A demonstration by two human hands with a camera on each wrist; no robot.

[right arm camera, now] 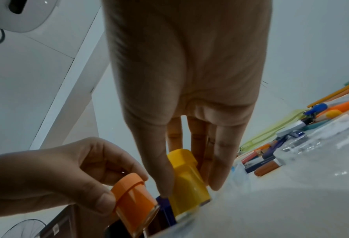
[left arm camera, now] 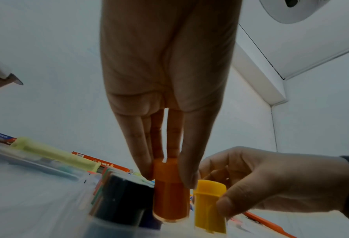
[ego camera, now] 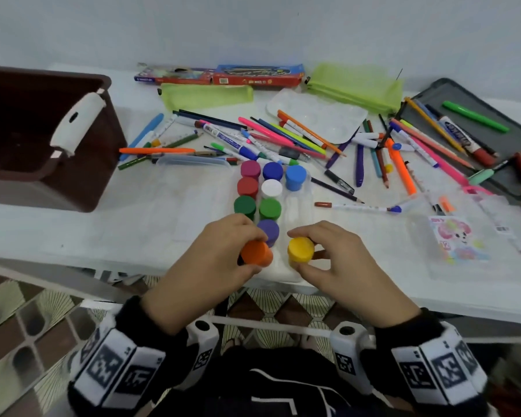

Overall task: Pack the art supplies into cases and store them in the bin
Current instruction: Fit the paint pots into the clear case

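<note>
My left hand [ego camera: 223, 254] pinches an orange paint jar [ego camera: 255, 253] [left arm camera: 170, 190] [right arm camera: 133, 198] by its cap at the near end of a clear plastic paint case [ego camera: 297, 206]. My right hand [ego camera: 334, 260] grips a yellow paint jar [ego camera: 300, 250] [left arm camera: 209, 204] [right arm camera: 186, 180] just to the right of it. Both jars stand upright at the case's near end. Several other jars stand in the case beyond them: purple [ego camera: 268, 231], two green, red, white, magenta, dark blue and light blue [ego camera: 295, 177].
A brown bin [ego camera: 42, 139] stands open at the left. Markers and pencils [ego camera: 253, 139] lie scattered across the white table behind the case. Two green mesh pouches [ego camera: 355, 85], pencil boxes [ego camera: 220, 75], a clear palette [ego camera: 316, 115] and a grey case [ego camera: 463, 127] sit further back and right.
</note>
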